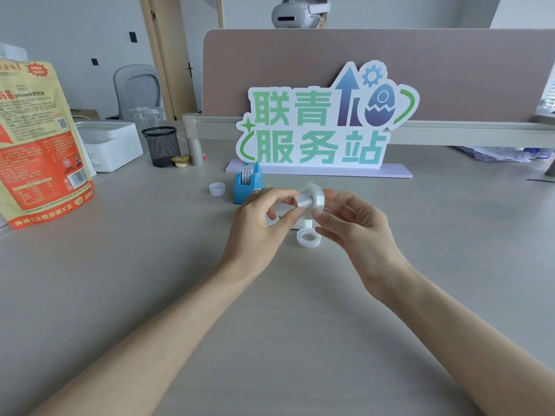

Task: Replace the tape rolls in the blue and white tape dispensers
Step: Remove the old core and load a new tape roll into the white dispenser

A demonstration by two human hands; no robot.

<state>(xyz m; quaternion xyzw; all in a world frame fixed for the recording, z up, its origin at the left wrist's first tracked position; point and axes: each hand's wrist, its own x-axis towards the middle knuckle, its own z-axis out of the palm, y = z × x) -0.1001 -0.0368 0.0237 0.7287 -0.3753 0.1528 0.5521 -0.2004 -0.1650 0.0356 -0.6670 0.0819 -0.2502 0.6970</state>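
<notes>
Both hands meet above the middle of the desk. My right hand holds a clear tape roll by its rim. My left hand pinches a white hub piece at the roll's centre hole. Under the hands lies the white tape dispenser, mostly hidden. A second clear tape roll lies flat on the desk just below it. The blue tape dispenser stands behind my left hand with a roll in it. A small white ring sits to its left.
A standing sign with green characters is behind the dispensers. A black mesh pen cup, a small yellow-lidded cup and a white box are at the back left. A large orange bag stands at the left edge.
</notes>
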